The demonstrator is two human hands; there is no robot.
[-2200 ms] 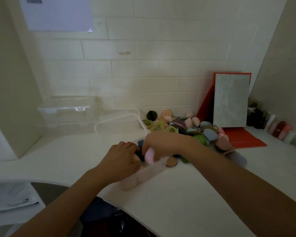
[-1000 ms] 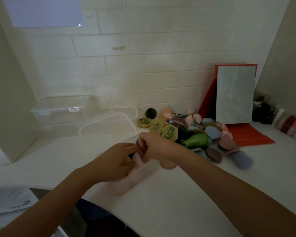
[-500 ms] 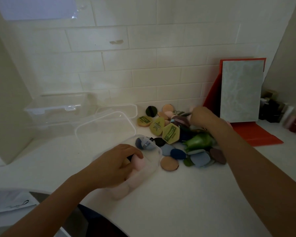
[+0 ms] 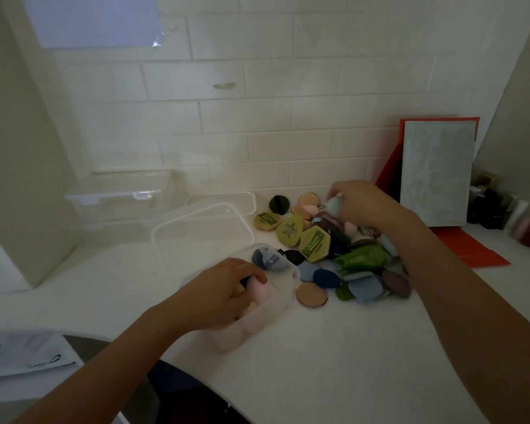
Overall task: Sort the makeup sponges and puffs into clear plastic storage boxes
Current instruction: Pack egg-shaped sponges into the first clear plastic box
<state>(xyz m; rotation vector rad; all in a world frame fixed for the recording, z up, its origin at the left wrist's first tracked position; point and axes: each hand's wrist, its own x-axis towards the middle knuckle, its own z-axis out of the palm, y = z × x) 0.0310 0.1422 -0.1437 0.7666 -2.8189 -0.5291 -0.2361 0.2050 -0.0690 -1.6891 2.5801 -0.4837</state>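
if pinched only at the tips of the right grip [image 4: 358, 206], may drop the pale blue sponge [image 4: 334, 207] back into the pile [image 4: 314, 244] just beneath. down toward the left grip [image 4: 221, 289], curled on a pink sponge [image 4: 260, 291] inside the clear box [image 4: 292, 281]: could tip it off the bench [image 4: 349, 362] edge if pressed too hard.

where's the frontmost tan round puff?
Head view, centre: tan round puff on white counter, right of the open clear plastic box, in front of a dark blue puff.

dim, flat light; wide-angle bending at edges; motion blur far right
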